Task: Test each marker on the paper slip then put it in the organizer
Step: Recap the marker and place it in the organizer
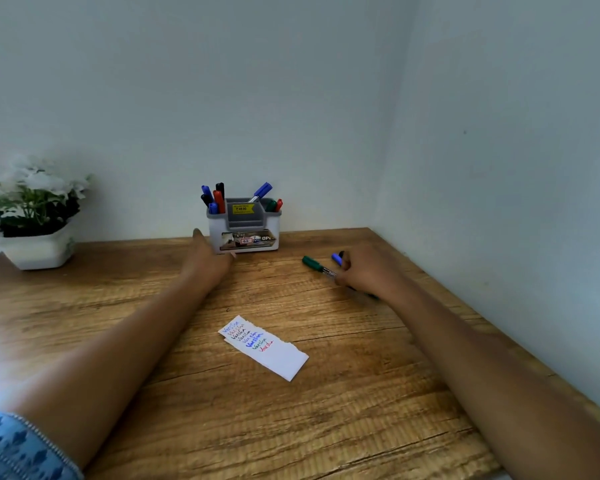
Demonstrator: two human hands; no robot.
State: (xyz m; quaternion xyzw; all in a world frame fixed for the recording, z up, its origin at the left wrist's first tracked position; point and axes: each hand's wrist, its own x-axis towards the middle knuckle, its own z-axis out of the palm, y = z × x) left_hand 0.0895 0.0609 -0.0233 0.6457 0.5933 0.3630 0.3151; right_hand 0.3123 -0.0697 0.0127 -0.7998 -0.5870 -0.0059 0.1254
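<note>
A white and grey organizer point(245, 233) stands against the back wall and holds several blue, black, red and green markers. My left hand point(210, 259) lies on the table at its lower left corner, fingers spread and touching its base. The paper slip point(272, 355) lies in the middle of the table, with several coloured scribbled lines on its far half. To the right, my right hand point(364, 271) is curled over loose markers. A green marker point(312, 264) runs under the thumb, and a blue marker point(336, 258) and a black tip show at the fingertips. Which one the fingers grip is hidden.
A white pot with white flowers point(35, 216) stands at the back left of the wooden table point(361, 410). Walls close the table at the back and along the right edge.
</note>
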